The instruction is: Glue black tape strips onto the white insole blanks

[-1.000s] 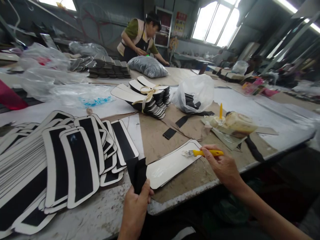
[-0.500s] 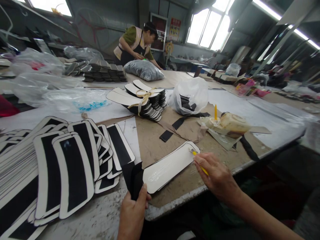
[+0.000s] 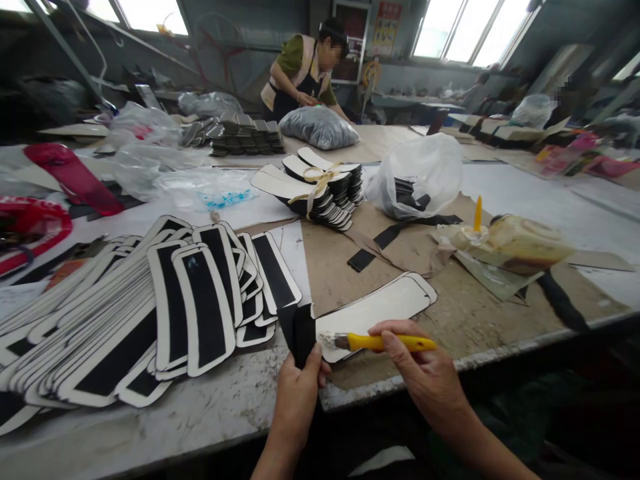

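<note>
My right hand (image 3: 420, 363) is closed around the yellow handle of a brush (image 3: 383, 343). Its whitish bristles touch the left end of a long white curved panel (image 3: 377, 307), which lies on brown paper with another panel just under it. My left hand (image 3: 300, 380) pinches black strips (image 3: 303, 330) at that same left end, by the table's front edge. To the left, white panels with black centres (image 3: 205, 310) lie fanned in a large overlapping pile.
Behind the panel stand tied bundles of white pieces (image 3: 310, 183) and a white plastic bag (image 3: 420, 173). A glue-smeared container (image 3: 530, 243) with a yellow stick (image 3: 478, 213) is at right. Across the table, a co-worker (image 3: 305, 73) bends over a stuffed bag (image 3: 320, 127).
The brush has moved from the panel's right end to its left end, beside my left hand. The view has turned left, showing more of the panel pile and red items.
</note>
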The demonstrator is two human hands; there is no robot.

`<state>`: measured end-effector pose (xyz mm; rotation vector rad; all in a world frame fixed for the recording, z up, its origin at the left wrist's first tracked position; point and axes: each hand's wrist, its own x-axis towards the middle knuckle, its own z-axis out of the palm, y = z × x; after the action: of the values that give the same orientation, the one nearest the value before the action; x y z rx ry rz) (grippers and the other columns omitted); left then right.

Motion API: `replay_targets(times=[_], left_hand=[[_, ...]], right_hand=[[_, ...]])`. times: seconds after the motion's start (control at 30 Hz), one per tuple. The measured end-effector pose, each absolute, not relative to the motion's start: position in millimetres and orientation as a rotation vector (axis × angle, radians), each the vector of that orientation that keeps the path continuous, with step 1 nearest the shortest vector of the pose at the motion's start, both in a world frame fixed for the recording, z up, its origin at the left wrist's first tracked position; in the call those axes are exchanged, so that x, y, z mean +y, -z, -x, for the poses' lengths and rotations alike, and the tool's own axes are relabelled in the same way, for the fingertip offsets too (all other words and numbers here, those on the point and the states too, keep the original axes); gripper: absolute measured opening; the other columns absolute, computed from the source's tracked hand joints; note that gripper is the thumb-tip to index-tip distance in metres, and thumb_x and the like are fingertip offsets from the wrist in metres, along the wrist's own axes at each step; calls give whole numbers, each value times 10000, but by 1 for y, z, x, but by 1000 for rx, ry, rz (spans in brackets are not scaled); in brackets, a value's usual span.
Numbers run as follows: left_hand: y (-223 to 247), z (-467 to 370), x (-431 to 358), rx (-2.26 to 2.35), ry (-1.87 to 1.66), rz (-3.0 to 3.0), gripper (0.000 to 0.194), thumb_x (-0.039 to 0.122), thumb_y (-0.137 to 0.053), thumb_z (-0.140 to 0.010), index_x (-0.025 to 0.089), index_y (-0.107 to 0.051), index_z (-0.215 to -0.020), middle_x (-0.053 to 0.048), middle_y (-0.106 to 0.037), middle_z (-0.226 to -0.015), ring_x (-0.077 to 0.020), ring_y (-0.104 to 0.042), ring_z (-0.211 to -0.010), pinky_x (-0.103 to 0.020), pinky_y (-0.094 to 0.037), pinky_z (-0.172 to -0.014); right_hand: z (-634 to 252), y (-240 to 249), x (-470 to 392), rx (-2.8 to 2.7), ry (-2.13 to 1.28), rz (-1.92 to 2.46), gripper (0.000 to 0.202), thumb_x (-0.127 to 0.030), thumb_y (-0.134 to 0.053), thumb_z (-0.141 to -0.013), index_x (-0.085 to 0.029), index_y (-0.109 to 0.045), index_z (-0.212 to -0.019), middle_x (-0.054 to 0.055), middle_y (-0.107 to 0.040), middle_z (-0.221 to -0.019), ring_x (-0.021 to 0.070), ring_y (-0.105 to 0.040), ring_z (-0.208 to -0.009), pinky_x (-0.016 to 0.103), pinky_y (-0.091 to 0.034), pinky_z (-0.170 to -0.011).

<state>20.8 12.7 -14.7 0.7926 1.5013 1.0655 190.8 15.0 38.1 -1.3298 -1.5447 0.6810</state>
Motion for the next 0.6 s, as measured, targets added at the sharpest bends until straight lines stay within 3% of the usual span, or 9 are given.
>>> replay_targets(times=[0.17,0.33,0.4,0.5,0.6], left_hand=[[20,-23,14,1466,-1085,-775,382,499,-596,-745,152,-548,-593,8,-525,-487,-96,-415,-465,-234,-320,-502],[10,-19,14,1471,-1145,-699,351,493,-649,-701,157,-553,-667,32,-508,-493,-89,-381,-448,-230,-292,-468],[1,-15,9,1505,-1179,-697,355,491,-619,-729,162,-537,-620,44,-454,-458,-87,-359,-445,-229,-280,-463],[-20,-11,-2,1386,-1211,-668,312,460,-544,-791,162,-575,-703,32,-480,-491,-94,-378,-466,-228,-297,-470],[-40,-15,-13,1193,-1178,-710,298,444,-530,-809,155,-598,-776,10,-533,-527,-96,-411,-462,-231,-314,-470]], right_hand=[[-236,-34,26,-1619,-326,1495,163,-311,-513,-867,-207,-625,-925,66,-658,-930,211,-622,-891,347,-493,-822],[-256,-70,23,-1715,-91,1444,176,-305,-457,-885,-240,-598,-968,72,-628,-976,247,-576,-995,435,-423,-928],[-244,-84,22,-1785,-196,1329,170,-304,-428,-895,-257,-590,-916,63,-629,-911,235,-596,-937,391,-472,-853],[-212,-91,24,-1869,-505,1236,210,-330,-419,-897,-245,-563,-770,29,-583,-702,170,-585,-652,275,-487,-583],[-176,-84,26,-1841,-914,1205,163,-372,-531,-835,-224,-573,-782,-7,-561,-637,131,-542,-552,238,-456,-525]])
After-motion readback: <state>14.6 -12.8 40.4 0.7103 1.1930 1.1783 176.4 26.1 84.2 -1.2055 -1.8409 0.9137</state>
